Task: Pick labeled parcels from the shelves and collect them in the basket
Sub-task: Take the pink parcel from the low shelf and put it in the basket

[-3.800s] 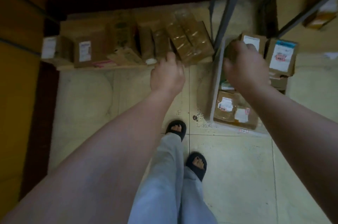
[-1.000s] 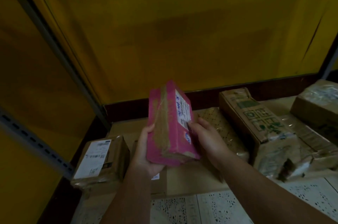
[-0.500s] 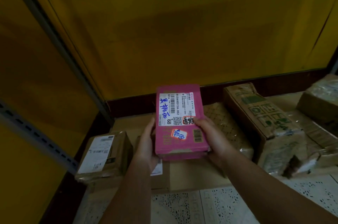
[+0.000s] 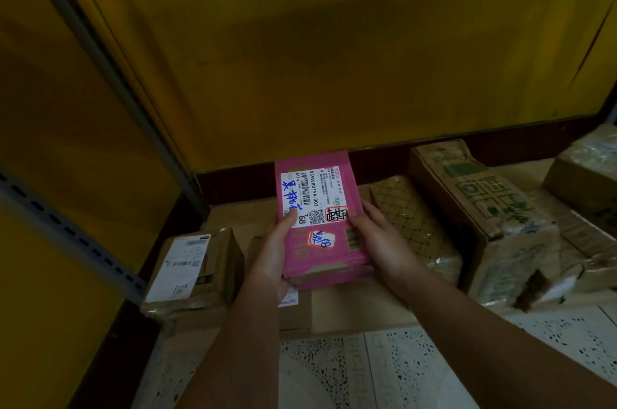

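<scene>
Pink parcel (image 4: 320, 258) is held up in front of the person w/ both hands, label side facing the camera, above the other parcels that lie low by the wall. Left hand (image 4: 272, 253) grips its left edge, thumb lying over the white label (image 4: 302, 194). Right hand (image 4: 379, 241) grips the right edge, fingers wrapped round it. The label has a barcode, QR code, blue handwriting & "68". A 2nd small sticker (image 4: 321, 239) w/ blue writing sits lower on the pink face.

Below-left, a brown box (image 4: 200, 271) w/ its own white label sits near the grey shelf post (image 4: 110, 67). Just right of the pink parcel lies a patterned parcel (image 4: 414, 225), then a long carton (image 4: 484, 208) w/ green print, near end torn. 1 more wrapped box (image 4: 587, 168) at the far right edge. Yellow wall (image 4: 300, 57) in the bkgd, speckled floor tiles (image 4: 400, 368) at the btm.
</scene>
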Demonstrator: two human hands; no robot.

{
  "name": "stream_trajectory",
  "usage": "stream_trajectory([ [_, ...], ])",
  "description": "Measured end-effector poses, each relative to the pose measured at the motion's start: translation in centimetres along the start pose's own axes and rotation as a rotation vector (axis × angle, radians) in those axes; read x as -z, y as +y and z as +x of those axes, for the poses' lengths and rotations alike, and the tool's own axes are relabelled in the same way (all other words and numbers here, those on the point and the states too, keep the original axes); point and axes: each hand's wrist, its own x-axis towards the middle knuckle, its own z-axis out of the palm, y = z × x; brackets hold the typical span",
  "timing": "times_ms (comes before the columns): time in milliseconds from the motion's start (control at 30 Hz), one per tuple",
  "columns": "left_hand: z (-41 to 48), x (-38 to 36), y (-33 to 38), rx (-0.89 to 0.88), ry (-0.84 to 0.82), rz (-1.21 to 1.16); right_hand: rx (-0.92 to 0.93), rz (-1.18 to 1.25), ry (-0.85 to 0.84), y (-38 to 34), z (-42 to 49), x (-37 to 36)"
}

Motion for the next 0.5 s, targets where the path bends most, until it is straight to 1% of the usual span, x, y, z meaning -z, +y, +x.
stream_trajectory([
  [200,-0.4,1.1,0.3,-0.002,0.051,0.024,0.003,-0.084,-0.043,0.2,-0.3,-1.5],
  [333,-0.8,1.9,0.7,-0.004,0.076,0.034,0.006,-0.081,-0.08,0.2,-0.6,-2.1],
  [500,-1.2,2.0,1.3,-0.032,0.074,0.031,0.018,-0.082,-0.086,0.0,-0.7,-2.6],
])
